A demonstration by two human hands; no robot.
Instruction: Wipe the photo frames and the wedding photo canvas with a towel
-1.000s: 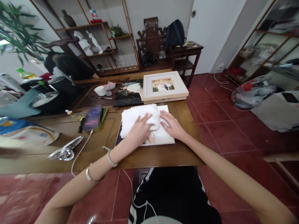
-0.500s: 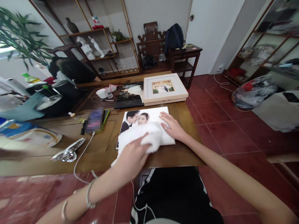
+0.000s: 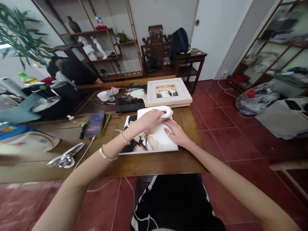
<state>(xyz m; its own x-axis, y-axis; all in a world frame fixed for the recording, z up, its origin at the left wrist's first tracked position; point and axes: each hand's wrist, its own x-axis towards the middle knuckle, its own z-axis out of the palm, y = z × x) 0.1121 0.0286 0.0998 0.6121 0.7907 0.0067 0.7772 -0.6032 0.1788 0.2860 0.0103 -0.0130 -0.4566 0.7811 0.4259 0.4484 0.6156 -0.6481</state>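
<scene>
A photo panel (image 3: 157,145) with a picture of a couple lies flat on the wooden table (image 3: 144,163). My left hand (image 3: 154,118) is closed on a folded white towel (image 3: 166,111), which rests across the panel's far edge and hides part of the picture. My right hand (image 3: 176,133) lies with fingers stretched on the panel's right side, its fingertips close to the towel and the left hand. Just behind are a framed photo (image 3: 168,92) in a pale wood frame and a dark photo panel (image 3: 131,100).
To the left are a phone (image 3: 95,124) on a white cable, a silver hair clip (image 3: 66,157), a small dropper bottle (image 3: 75,121) and a blue-and-white pack (image 3: 26,136). A white cup (image 3: 103,96) stands farther back. A person (image 3: 72,70) leans down across the table.
My left hand has pushed the towel from the panel's near left part up to its far edge, uncovering the lower picture. My right hand stays on the panel's right side.
</scene>
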